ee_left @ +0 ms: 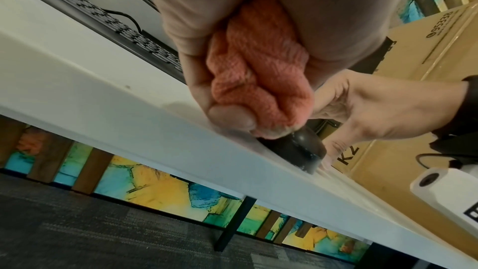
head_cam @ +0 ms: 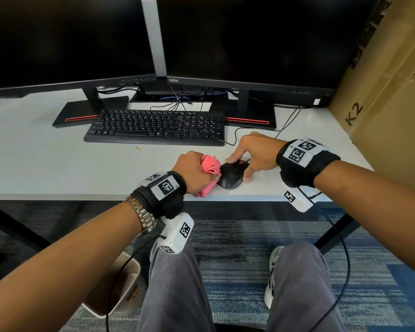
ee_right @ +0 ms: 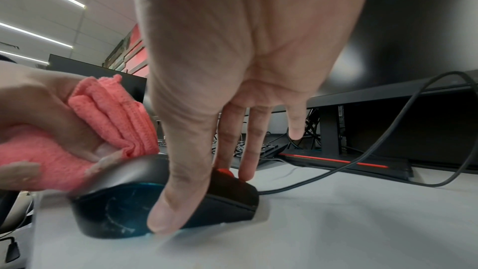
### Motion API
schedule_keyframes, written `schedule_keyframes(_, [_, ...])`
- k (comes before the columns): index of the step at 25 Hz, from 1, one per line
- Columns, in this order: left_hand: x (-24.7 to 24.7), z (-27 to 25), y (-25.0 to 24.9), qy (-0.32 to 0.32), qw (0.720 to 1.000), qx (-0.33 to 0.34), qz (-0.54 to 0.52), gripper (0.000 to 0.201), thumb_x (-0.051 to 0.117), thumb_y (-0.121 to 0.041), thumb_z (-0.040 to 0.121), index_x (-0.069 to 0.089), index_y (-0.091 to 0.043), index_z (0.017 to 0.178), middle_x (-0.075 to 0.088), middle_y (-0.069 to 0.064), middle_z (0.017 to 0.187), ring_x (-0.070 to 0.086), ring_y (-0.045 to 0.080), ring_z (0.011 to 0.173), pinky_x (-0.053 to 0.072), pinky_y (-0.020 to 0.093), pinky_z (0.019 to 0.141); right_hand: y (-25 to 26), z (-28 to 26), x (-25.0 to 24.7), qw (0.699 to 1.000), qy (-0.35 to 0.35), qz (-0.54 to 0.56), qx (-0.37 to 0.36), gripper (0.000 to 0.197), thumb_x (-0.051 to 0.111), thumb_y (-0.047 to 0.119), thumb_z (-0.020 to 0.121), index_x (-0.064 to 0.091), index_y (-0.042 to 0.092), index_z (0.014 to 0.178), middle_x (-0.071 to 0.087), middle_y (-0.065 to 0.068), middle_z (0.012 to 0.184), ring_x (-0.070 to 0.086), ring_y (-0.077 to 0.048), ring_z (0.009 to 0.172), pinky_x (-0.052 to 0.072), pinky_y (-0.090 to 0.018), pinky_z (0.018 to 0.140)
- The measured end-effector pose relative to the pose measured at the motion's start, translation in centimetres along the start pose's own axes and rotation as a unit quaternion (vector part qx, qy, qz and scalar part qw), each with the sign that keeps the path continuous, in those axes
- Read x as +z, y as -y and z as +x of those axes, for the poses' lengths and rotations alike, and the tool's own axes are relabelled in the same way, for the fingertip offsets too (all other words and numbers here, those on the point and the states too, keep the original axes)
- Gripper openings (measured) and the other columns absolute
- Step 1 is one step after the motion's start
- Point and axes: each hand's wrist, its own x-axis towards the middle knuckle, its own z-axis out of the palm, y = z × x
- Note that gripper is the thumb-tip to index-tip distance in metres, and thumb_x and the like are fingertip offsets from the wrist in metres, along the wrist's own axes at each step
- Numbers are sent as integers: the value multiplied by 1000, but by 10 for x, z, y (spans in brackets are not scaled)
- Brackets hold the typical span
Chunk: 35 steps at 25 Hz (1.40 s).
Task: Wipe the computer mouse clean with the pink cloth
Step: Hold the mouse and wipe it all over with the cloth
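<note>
black corded mouse (head_cam: 231,176) with a red scroll wheel, resting flat on the white table (head_cam: 58,164) near its front edge, its cord running off toward the back; faint pale scuffs mark its glossy side. pink cloth (head_cam: 210,167), ribbed in texture and bunched into folds, touching the rear left side of the mouse.
</note>
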Motion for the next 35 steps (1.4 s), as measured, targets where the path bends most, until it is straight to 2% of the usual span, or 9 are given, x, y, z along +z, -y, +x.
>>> schedule_keyframes(6, [7, -9, -5, -13, 1000, 15, -10, 11, 54, -9, 74, 60, -4, 66, 61, 10, 48, 53, 15, 34, 49, 20, 46, -1, -3, 0, 1000, 4, 16, -5, 62, 89, 24, 71, 68, 28, 129, 71, -1, 124, 55, -24, 119, 46, -38, 101])
schedule_keyframes(9, [11, -10, -6, -39, 999, 26, 13, 14, 57, -17, 74, 58, -6, 66, 62, 6, 47, 55, 15, 41, 54, 22, 53, 1, -4, -2, 1000, 4, 17, -9, 62, 89, 24, 70, 69, 29, 128, 72, -1, 123, 57, -23, 118, 47, -40, 102])
schedule_keyframes(14, [9, -18, -7, -24, 998, 54, 34, 12, 65, -13, 77, 63, -2, 72, 66, 14, 64, 56, 19, 56, 39, 7, 46, 3, -6, -2, 1000, 7, 9, -18, 59, 87, 22, 72, 69, 30, 128, 72, -2, 123, 57, -24, 117, 48, -42, 101])
schedule_keyframes(17, [-8, -13, -7, 20, 999, 47, -7, 9, 63, -11, 77, 63, -13, 68, 64, 9, 60, 58, 21, 50, 47, 21, 46, 2, -5, -3, 1000, 11, 14, -17, 58, 87, 20, 73, 69, 28, 128, 72, -2, 123, 56, -23, 117, 47, -38, 100])
schedule_keyframes(21, [-29, 4, -3, -30, 996, 7, -88, 7, 64, -5, 78, 63, -11, 73, 62, 8, 69, 55, 21, 58, 48, 28, 51, 2, -4, -3, 1000, 16, 17, -11, 61, 88, 21, 72, 67, 27, 130, 70, -2, 125, 57, -24, 120, 47, -39, 102])
schedule_keyframes(24, [-27, 10, -10, -7, 998, 12, -54, 14, 65, -20, 68, 62, -8, 74, 59, 7, 66, 51, 22, 60, 45, 27, 54, 1, -4, -3, 1000, 10, 20, -13, 60, 88, 22, 72, 69, 26, 129, 71, -2, 124, 58, -23, 118, 48, -38, 101])
schedule_keyframes(27, [-18, 11, -24, 40, 999, 27, -23, 13, 61, -20, 68, 65, -8, 68, 63, 17, 63, 52, 24, 52, 44, 21, 44, 0, -4, -2, 1000, 9, 19, -21, 56, 88, 24, 71, 71, 26, 124, 73, -2, 117, 58, -20, 108, 45, -31, 90])
schedule_keyframes(30, [-11, 14, -30, 16, 996, 52, 70, 16, 65, -19, 77, 64, -5, 69, 66, 18, 66, 57, 22, 57, 35, 6, 38, 1, -5, -3, 1000, 9, 8, -27, 51, 89, 28, 70, 74, 28, 119, 75, -1, 109, 56, -20, 104, 42, -31, 85])
schedule_keyframes(35, [-6, 11, -26, 5, 991, 69, 114, 23, 67, -23, 75, 66, 0, 74, 66, 11, 62, 56, 19, 56, 36, 8, 42, 2, -4, -3, 1000, 3, 5, -27, 53, 89, 28, 69, 73, 30, 120, 75, 0, 107, 58, -22, 103, 47, -36, 89])
